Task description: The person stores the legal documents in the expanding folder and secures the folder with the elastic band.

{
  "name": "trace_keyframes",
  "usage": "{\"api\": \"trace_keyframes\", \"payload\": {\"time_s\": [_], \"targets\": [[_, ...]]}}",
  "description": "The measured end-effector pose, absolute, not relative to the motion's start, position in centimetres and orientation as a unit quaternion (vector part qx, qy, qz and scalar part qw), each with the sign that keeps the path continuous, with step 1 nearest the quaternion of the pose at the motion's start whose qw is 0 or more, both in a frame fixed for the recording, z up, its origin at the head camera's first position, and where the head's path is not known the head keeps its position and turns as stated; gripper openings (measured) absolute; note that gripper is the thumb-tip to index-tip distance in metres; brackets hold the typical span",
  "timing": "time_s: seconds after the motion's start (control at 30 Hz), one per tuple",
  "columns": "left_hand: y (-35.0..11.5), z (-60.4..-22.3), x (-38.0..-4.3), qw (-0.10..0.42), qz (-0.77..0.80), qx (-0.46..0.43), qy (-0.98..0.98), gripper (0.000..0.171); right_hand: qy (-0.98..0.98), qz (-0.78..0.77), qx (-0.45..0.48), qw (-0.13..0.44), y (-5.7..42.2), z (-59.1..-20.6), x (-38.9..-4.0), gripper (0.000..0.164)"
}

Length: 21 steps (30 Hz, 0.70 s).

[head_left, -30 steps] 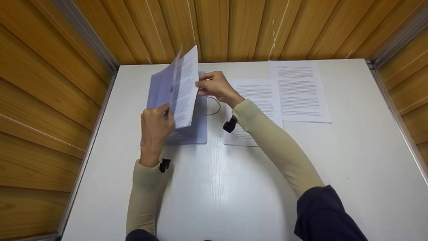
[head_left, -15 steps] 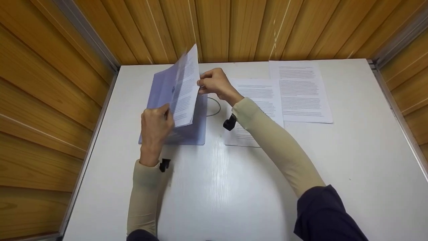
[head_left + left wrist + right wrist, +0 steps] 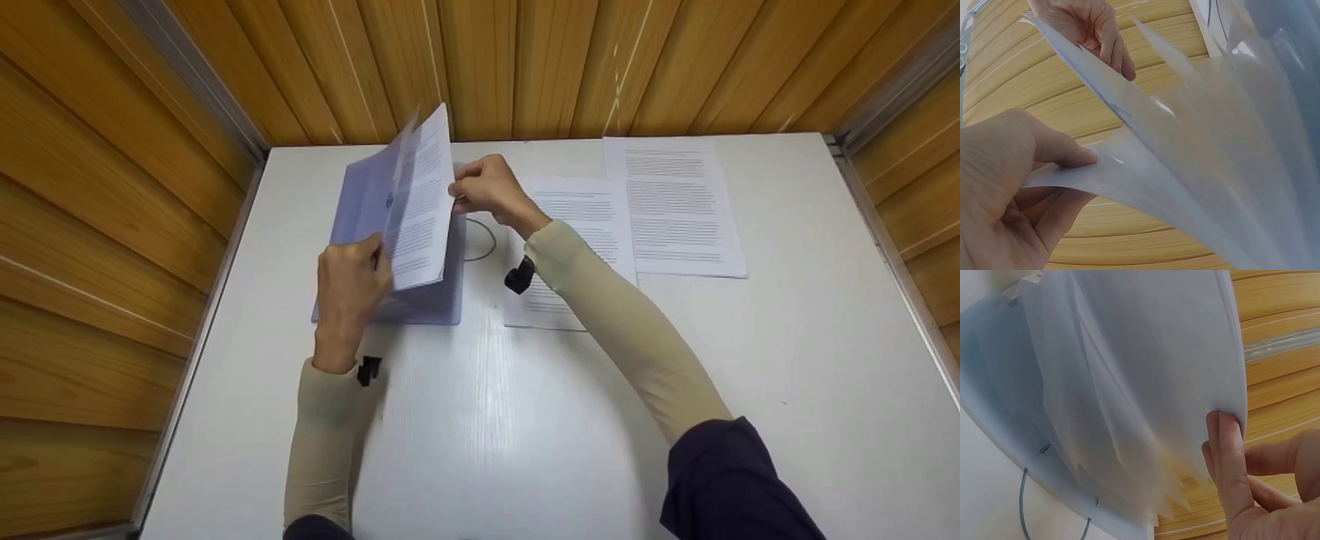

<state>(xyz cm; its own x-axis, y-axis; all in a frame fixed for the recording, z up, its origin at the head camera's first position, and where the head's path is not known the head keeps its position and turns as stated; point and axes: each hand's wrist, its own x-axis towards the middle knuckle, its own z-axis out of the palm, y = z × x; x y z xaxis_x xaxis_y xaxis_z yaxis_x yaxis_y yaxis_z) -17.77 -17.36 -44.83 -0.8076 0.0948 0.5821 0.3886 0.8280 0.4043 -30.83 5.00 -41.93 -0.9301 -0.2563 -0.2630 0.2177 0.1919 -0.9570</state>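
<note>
Folder (image 3: 360, 199) is placed at left on the table (image 3: 480, 435); papers (image 3: 429, 201) are held above it by the right hand (image 3: 491, 187). Rightward, the cord (image 3: 1021, 500) is followed by nearer pages (image 3: 576, 206), then rearmost pages (image 3: 671, 214), set further back.

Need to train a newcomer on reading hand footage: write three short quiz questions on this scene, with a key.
1. True or false: the right hand pinches the edge of the raised papers.

2. What does the left hand pinch?
A) a pen
B) a translucent sheet
C) the dark cord

3. Fill in: in the head view, printed pages lie on the white table, to the ___ of the blue folder.

Key: 1 true; 2 B; 3 right.
</note>
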Motion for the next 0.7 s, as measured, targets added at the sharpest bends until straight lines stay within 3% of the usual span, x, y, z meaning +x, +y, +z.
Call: {"api": "trace_keyframes", "payload": {"time_s": [0.4,0.7], "targets": [[-17.5,-44.8,-17.6,0.252,-0.262,-0.128,-0.923,0.016,0.746,-0.634,0.003,0.203,2.6,-41.8,-31.0,0.027],[-17.8,-45.0,-17.7,0.264,-0.262,-0.14,-0.917,0.016,0.764,-0.612,-0.007,0.206,1.3,-42.1,-31.2,0.025]]}}
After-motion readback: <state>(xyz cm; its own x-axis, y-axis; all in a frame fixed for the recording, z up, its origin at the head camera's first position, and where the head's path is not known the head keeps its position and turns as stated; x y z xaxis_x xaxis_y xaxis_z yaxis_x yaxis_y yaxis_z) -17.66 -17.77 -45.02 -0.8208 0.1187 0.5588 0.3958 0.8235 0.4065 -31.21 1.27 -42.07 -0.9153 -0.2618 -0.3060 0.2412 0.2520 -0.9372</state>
